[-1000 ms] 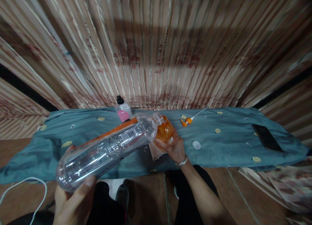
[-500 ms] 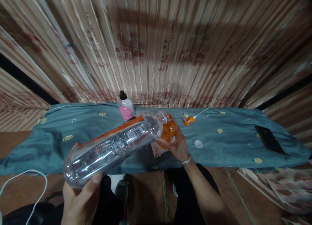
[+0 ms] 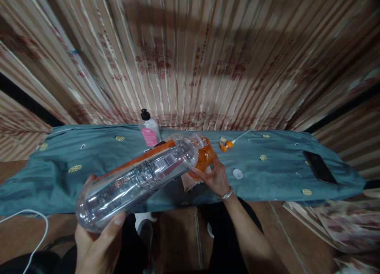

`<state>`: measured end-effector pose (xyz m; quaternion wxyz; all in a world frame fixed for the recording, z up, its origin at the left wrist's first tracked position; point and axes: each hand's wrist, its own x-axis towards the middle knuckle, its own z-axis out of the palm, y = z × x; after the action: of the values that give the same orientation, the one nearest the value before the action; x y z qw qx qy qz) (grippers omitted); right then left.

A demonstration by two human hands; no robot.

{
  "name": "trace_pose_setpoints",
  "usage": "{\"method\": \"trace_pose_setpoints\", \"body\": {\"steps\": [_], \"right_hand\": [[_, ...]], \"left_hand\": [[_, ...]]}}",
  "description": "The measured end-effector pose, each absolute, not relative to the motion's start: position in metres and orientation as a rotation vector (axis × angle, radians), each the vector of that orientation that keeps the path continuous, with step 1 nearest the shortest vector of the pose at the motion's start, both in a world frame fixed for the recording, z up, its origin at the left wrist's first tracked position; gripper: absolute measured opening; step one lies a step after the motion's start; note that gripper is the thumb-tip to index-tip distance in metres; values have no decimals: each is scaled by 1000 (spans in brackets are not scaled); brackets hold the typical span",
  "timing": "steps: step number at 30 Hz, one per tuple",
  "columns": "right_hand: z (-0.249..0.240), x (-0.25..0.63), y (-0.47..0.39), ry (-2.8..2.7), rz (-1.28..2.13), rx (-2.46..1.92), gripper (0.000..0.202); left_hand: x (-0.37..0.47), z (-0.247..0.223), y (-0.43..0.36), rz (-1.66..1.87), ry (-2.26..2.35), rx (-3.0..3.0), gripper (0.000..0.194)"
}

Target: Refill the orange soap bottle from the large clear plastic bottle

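Observation:
My left hand (image 3: 102,236) is wrapped round the base of a large clear plastic bottle (image 3: 139,181) with an orange-edged label and a barcode. The bottle lies tilted, its neck toward the right and higher than its base. My right hand (image 3: 216,175) grips a smaller orange translucent bottle (image 3: 204,157), and the clear bottle's neck meets its top. Whether any liquid passes between them I cannot tell. Right of that hand, an orange pump head (image 3: 227,145) with a clear tube lies on the teal cloth (image 3: 261,175), near a small white disc (image 3: 237,173).
A bottle with a black cap and pink label (image 3: 149,133) stands at the back, by the curtain (image 3: 184,60). A dark phone (image 3: 320,167) lies at the right. Beneath my hands is a beige cloth or paper piece (image 3: 188,183). A white cable (image 3: 44,230) loops at lower left.
The view has shifted slightly, so the surface and its things sit a little farther left. Both hands keep their hold, and the two bottles stay mouth to mouth at nearly the same tilt.

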<state>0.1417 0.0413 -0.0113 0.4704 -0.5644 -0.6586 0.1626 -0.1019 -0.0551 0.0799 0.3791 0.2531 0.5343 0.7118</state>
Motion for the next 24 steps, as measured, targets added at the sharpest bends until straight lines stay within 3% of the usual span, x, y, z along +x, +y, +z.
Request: {"method": "trace_pose_setpoints", "body": {"steps": [10, 13, 19, 24], "right_hand": [[-7, 140, 41, -1595, 407, -1409, 71], [-8, 140, 43, -1562, 416, -1424, 78], [-6, 140, 43, -1563, 439, -1431, 68], [-3, 140, 43, -1564, 468, -1411, 68]], "left_hand": [[-107, 73, -60, 1813, 1367, 645, 99], [-108, 71, -60, 1801, 1341, 670, 94], [-106, 68, -58, 1818, 1317, 731, 75], [-107, 65, -56, 1782, 1362, 756, 72]]}}
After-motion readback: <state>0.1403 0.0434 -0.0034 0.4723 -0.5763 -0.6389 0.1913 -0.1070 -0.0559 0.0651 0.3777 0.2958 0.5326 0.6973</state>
